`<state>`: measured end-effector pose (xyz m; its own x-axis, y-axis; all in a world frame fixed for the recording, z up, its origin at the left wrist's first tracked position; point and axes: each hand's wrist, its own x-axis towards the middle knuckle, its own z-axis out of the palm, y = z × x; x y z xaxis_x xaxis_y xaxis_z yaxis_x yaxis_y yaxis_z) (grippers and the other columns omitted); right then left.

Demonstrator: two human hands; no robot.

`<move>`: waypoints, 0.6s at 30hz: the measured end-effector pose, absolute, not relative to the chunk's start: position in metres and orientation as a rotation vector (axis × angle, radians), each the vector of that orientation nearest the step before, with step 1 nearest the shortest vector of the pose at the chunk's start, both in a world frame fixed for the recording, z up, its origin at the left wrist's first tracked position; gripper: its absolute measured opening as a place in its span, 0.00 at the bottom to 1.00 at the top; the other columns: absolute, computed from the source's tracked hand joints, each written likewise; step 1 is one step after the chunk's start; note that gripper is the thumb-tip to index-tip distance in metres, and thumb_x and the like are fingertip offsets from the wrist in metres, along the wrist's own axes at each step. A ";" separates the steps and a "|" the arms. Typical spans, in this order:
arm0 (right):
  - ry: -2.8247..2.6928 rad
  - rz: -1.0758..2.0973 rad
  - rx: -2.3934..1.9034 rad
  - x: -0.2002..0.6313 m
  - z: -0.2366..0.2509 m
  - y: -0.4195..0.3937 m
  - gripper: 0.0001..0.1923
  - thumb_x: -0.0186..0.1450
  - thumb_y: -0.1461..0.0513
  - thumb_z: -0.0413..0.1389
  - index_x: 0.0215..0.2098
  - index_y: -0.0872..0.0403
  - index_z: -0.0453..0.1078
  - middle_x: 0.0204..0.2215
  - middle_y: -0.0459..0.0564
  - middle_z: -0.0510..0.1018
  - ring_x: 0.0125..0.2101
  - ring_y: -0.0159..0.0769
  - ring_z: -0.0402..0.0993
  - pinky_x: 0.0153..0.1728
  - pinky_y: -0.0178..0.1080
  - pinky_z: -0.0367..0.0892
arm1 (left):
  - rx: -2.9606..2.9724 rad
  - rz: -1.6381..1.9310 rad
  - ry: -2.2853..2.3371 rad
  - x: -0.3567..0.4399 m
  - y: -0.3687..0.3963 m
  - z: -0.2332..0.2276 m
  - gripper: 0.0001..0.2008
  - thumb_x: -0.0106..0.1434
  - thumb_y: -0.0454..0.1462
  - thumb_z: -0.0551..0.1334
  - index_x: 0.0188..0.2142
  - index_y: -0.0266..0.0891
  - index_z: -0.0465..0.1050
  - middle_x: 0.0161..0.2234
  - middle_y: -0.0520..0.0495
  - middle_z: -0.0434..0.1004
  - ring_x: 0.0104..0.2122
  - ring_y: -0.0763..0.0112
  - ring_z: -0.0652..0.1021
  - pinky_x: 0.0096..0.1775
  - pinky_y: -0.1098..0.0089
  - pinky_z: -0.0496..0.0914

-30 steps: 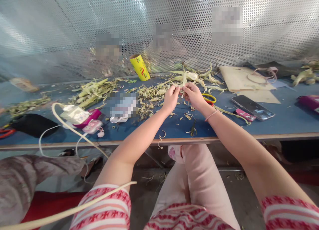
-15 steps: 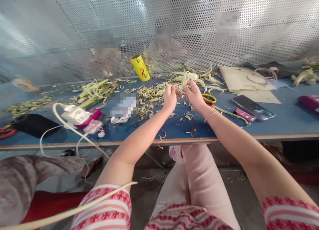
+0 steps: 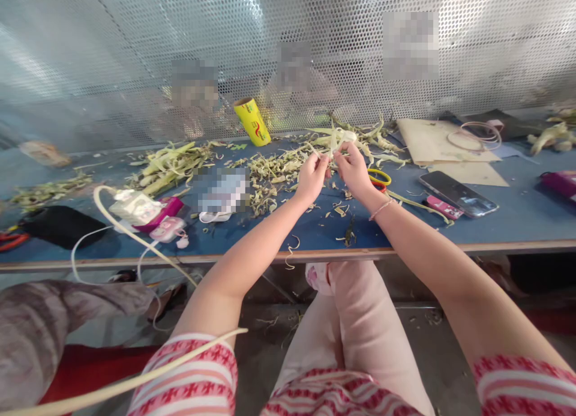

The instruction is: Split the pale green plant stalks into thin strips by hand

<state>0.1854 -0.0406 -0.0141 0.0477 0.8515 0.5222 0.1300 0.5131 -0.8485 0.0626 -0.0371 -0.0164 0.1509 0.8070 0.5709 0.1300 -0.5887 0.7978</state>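
Both hands meet over the blue table (image 3: 517, 221), the left hand (image 3: 311, 177) and right hand (image 3: 354, 171) each pinched shut on a pale green leaf strip (image 3: 333, 143) (it runs up and away from the fingertips), equally near both.

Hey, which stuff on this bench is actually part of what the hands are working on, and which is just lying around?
In hand:
left hand and right hand, pinching a pale green leaf strip
leaf scraps
leaf bundle

Lying about:
yellow roll
phone
black pouch
pink case
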 end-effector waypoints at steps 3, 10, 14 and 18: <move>-1.459 0.673 -0.948 0.185 -0.013 -0.043 0.07 0.66 0.58 0.48 0.31 0.48 0.55 0.13 0.37 0.58 0.15 0.28 0.55 0.19 0.34 0.53 | 1.885 1.479 0.891 0.062 -0.039 -0.015 0.18 0.63 0.53 0.54 0.30 0.41 0.64 0.18 0.53 0.67 0.19 0.76 0.68 0.24 0.71 0.62; -1.663 0.298 -1.044 0.185 -0.012 -0.048 0.04 0.64 0.64 0.47 0.31 0.50 0.57 0.18 0.40 0.64 0.22 0.31 0.62 0.29 0.38 0.60 | 1.961 1.517 0.972 0.062 -0.034 -0.021 0.11 0.65 0.45 0.57 0.31 0.41 0.63 0.21 0.53 0.71 0.23 0.74 0.73 0.30 0.69 0.66; -1.644 0.264 -1.043 0.186 -0.012 -0.048 0.04 0.64 0.64 0.48 0.31 0.50 0.58 0.17 0.40 0.61 0.21 0.30 0.60 0.29 0.37 0.60 | 1.924 1.480 0.971 0.062 -0.031 -0.022 0.12 0.64 0.46 0.57 0.30 0.41 0.64 0.19 0.53 0.69 0.21 0.74 0.72 0.29 0.69 0.66; -1.571 0.413 -1.011 0.185 -0.014 -0.044 0.04 0.65 0.60 0.49 0.32 0.50 0.59 0.15 0.38 0.60 0.18 0.29 0.58 0.25 0.35 0.59 | 1.893 1.456 0.940 0.062 -0.035 -0.019 0.14 0.63 0.47 0.58 0.29 0.41 0.64 0.20 0.53 0.70 0.22 0.73 0.73 0.28 0.69 0.66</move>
<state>0.1851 -0.0445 -0.0144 0.0375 0.7829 0.6211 0.3767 0.5646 -0.7344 0.0622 -0.0351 -0.0187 0.1611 0.8053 0.5705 0.1882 -0.5925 0.7833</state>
